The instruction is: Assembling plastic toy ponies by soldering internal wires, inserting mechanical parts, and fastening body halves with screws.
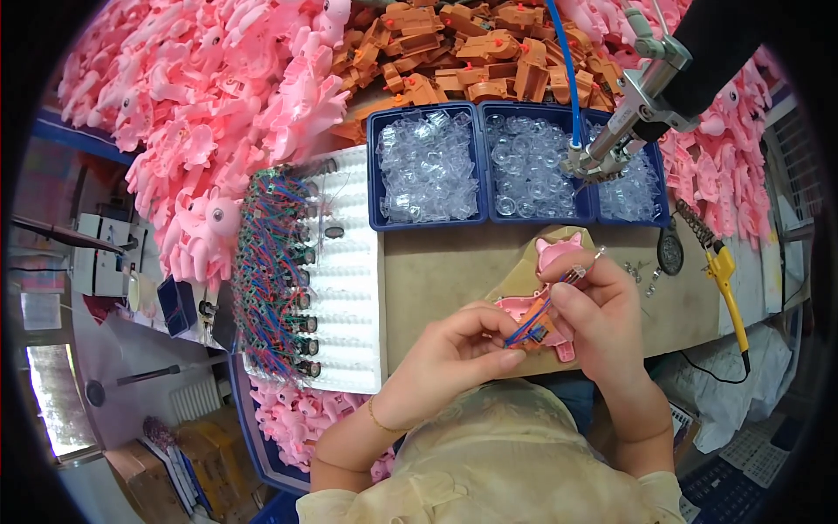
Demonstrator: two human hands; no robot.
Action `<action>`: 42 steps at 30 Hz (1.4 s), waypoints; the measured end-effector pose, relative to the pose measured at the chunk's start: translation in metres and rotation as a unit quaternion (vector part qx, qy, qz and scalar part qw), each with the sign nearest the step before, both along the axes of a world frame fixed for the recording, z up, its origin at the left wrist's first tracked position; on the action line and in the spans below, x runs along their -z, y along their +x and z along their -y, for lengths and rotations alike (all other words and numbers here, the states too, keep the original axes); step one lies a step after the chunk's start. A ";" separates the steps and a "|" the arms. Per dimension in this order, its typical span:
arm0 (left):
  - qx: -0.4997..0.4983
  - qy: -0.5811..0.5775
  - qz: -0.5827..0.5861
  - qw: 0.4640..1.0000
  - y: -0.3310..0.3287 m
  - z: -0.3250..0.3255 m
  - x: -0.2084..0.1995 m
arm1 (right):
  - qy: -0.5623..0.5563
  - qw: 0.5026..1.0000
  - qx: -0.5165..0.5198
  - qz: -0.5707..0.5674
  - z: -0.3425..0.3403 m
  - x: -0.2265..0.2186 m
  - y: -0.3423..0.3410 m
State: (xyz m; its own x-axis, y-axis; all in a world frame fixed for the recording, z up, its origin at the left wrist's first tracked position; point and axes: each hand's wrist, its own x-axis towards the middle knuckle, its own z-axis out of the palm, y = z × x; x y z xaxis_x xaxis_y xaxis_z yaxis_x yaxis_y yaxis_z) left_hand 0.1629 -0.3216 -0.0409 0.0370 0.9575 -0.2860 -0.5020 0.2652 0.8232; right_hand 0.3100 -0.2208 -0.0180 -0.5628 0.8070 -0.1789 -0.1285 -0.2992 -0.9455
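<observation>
An open pink toy animal shell [563, 351] lies in front of me on a tan sheet, with an orange plastic part [552, 334] inside its body. Blue and red wires [527, 332] run out of that part. At the shell's left side, the closed fingers of my left hand [463, 345] pinch these wires. My right hand [602, 306] is above the shell's right side, thumb and finger closed on a small clear LED piece [573, 275] at the wires' upper end. The fingers hide much of the shell's middle.
Blue bins [377, 175] of clear plastic parts stand behind the work spot, under a metal tool on an arm [602, 153]. A white foam tray [353, 288] holds wired modules. Pink shells [205, 140] and orange parts [489, 48] are heaped behind. A yellow soldering iron [726, 284] hangs at right.
</observation>
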 end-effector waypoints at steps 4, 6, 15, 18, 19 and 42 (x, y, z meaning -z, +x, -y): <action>-0.039 -0.024 0.108 0.993 0.002 0.000 -0.001 | -0.129 0.986 -0.042 -0.095 -0.005 0.007 0.009; -0.069 -0.008 0.120 0.990 0.001 0.001 0.002 | -0.157 0.980 -0.017 -0.124 -0.002 0.008 0.008; -0.103 0.037 -0.019 0.994 -0.019 -0.002 0.003 | 0.633 0.749 -0.180 0.081 0.043 0.018 0.025; -0.079 0.064 -0.034 0.994 -0.034 0.002 0.003 | 0.673 0.708 -0.206 0.059 0.031 0.003 0.023; -0.075 0.077 0.014 0.994 -0.041 0.005 0.002 | 0.672 0.709 -0.208 0.049 0.024 -0.008 0.030; -0.129 0.032 0.032 0.991 -0.025 -0.007 -0.017 | 0.237 0.939 -0.241 0.057 -0.008 0.001 0.014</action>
